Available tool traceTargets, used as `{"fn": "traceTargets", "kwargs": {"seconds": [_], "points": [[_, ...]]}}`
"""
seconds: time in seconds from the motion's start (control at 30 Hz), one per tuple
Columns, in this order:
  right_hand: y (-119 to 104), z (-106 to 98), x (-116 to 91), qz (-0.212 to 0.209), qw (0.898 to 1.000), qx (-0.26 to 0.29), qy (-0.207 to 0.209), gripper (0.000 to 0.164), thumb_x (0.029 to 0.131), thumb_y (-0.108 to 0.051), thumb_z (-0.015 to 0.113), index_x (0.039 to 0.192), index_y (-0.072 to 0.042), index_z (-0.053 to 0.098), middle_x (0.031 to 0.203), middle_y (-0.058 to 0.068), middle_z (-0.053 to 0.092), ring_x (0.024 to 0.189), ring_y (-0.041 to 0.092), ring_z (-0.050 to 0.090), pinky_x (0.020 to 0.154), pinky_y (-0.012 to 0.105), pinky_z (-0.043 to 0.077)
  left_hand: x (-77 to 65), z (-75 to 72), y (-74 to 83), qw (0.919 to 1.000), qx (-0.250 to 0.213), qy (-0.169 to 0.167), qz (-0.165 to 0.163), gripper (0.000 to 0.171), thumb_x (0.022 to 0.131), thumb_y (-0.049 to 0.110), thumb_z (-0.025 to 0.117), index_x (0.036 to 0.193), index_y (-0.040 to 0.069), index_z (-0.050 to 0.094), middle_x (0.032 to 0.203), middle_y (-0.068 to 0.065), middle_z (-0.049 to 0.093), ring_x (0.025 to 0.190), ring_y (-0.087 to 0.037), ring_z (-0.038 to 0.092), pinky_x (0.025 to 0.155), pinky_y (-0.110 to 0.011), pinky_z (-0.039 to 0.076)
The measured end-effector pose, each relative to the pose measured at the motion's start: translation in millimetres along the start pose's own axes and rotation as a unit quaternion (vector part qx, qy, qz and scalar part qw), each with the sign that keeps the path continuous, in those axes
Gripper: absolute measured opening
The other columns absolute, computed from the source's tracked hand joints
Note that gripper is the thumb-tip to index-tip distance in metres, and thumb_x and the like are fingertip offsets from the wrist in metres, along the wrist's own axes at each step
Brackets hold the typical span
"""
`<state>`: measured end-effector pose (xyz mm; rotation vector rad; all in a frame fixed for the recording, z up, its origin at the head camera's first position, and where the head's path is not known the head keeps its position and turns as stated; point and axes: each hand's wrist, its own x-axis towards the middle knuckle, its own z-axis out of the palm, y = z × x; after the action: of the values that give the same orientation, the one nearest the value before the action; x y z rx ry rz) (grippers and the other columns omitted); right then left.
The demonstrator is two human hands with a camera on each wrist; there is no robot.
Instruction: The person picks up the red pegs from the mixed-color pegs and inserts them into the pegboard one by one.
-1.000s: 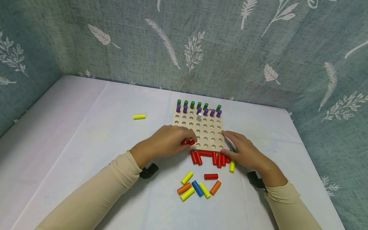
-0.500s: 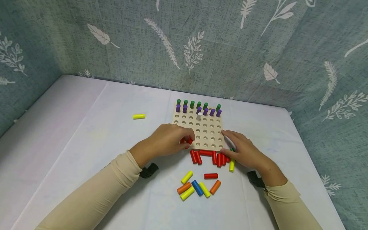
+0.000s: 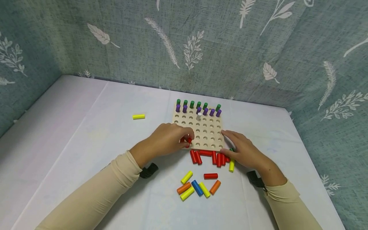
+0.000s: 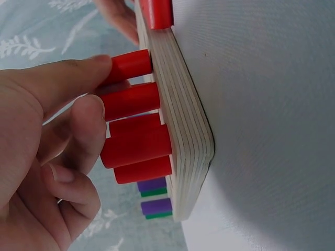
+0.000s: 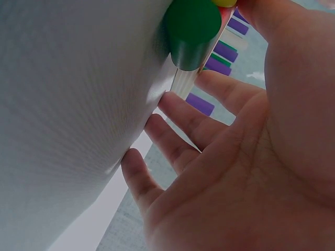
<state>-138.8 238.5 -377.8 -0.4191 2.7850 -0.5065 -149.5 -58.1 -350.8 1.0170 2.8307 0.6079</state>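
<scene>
My left hand is over the front left corner of the wooden pegboard. Its thumb and finger pinch a red peg, whose lower end meets the board's face in the left wrist view. Beside it, several more red pegs stand in the board near my curled fingers. Along the right edge lies my right hand, fingers spread; thumb and fingertips touch the board's side. Green pegs and purple pegs fill parts of the two far rows, and one white peg stands in front of them.
Loose red pegs lie along the board's front edge. A yellow peg and a green peg are by my right thumb. Nearer lie orange, yellow and blue pegs. Another yellow peg lies far left.
My left hand has shifted slightly left, and the red peg in it has tipped from lying nearly flat to more upright at the board. My right hand stays put.
</scene>
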Motion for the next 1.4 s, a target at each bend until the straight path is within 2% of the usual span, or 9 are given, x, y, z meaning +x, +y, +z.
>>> {"fn": "traceTargets", "kwargs": {"seconds": [0.4,0.63,0.9,1.1,1.4], "points": [[-1.2,-1.1,0.4,0.013,1.0,0.004,-0.005,0.079,0.093,-0.049,0.065,0.159,-0.025,0.027,0.162,0.017,0.029,0.148,0.044,0.026,0.113,0.068,0.028,1.2,-0.5,1.3,1.0,0.008,0.006,-0.002,0.02,0.087,0.023,0.078,0.106,0.021,0.07,0.087,0.009,0.07,0.074,-0.007,0.057,0.067,-0.027,0.048],[-1.5,0.8,2.7,0.017,1.0,0.006,-0.005,0.08,0.093,-0.048,0.066,0.159,-0.025,0.027,0.162,0.016,0.029,0.149,0.043,0.025,0.113,0.068,0.027,2.1,1.6,0.3,0.9998,-0.004,0.007,-0.017,0.02,0.086,0.023,0.08,0.103,0.021,0.07,0.092,0.007,0.073,0.076,-0.009,0.058,0.069,-0.027,0.049],[-1.1,0.7,2.9,0.011,1.0,0.002,0.003,0.078,0.094,-0.048,0.065,0.158,-0.025,0.028,0.162,0.017,0.03,0.148,0.044,0.026,0.113,0.068,0.028,3.2,1.5,-0.6,0.9995,0.015,0.02,-0.018,0.019,0.086,0.026,0.08,0.101,0.022,0.069,0.089,0.008,0.072,0.073,-0.008,0.057,0.065,-0.026,0.047],[-3.1,-2.3,0.9,0.014,1.0,0.004,-0.001,0.079,0.094,-0.049,0.065,0.159,-0.024,0.028,0.162,0.017,0.029,0.148,0.044,0.026,0.113,0.068,0.028,4.0,-0.6,0.4,0.9992,0.018,0.02,-0.028,0.021,0.085,0.026,0.081,0.103,0.022,0.07,0.09,0.009,0.073,0.074,-0.007,0.058,0.066,-0.027,0.048],[-0.9,-4.1,0.9,0.007,1.0,0.003,-0.005,0.077,0.095,-0.049,0.063,0.159,-0.024,0.027,0.162,0.014,0.03,0.149,0.041,0.026,0.114,0.067,0.026,3.3,-0.9,1.8,0.9992,0.021,0.022,-0.024,0.016,0.086,0.027,0.08,0.098,0.024,0.069,0.086,0.01,0.072,0.072,-0.006,0.058,0.065,-0.027,0.047]]}}
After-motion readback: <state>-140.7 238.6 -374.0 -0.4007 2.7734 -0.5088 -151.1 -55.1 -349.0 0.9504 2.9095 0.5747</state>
